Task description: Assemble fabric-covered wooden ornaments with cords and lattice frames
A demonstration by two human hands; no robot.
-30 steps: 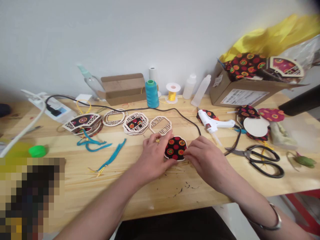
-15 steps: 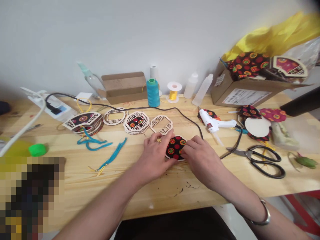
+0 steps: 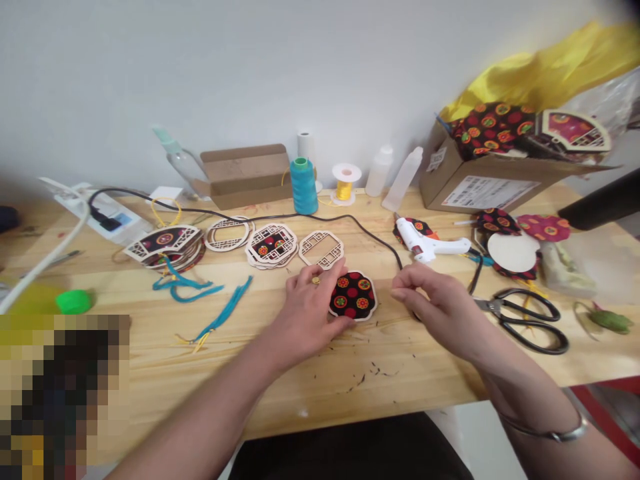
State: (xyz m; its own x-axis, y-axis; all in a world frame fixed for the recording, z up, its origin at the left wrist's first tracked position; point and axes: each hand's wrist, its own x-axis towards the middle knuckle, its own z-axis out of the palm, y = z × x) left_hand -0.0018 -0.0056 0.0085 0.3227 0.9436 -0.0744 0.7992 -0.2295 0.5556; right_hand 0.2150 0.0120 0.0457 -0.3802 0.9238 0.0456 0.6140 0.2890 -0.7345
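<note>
A scalloped wooden piece (image 3: 353, 295), faced with black fabric in a red and orange flower pattern, lies flat on the table. My left hand (image 3: 313, 303), with a ring on one finger, grips its left edge between thumb and fingers. To the right of the piece, apart from it, my right hand (image 3: 437, 303) is closed in a pinch; whatever is in the fingertips is too small to make out. Just behind the piece lies an openwork wooden frame (image 3: 306, 252). Beyond my right hand rests a white glue gun (image 3: 425, 243).
Black-handled scissors (image 3: 530, 327) lie at the right, near a cardboard box (image 3: 480, 190) of fabric pieces. A teal thread cone (image 3: 305, 190) and yellow spool (image 3: 345, 187) stand behind. Teal tassels (image 3: 225, 313) and stacked frames (image 3: 273, 247) lie left. A black cable (image 3: 370, 230) crosses behind.
My right hand has left the fabric-faced piece and moved to the right, fingers still pinched. My left hand keeps its grip, and the piece's right edge now shows.
</note>
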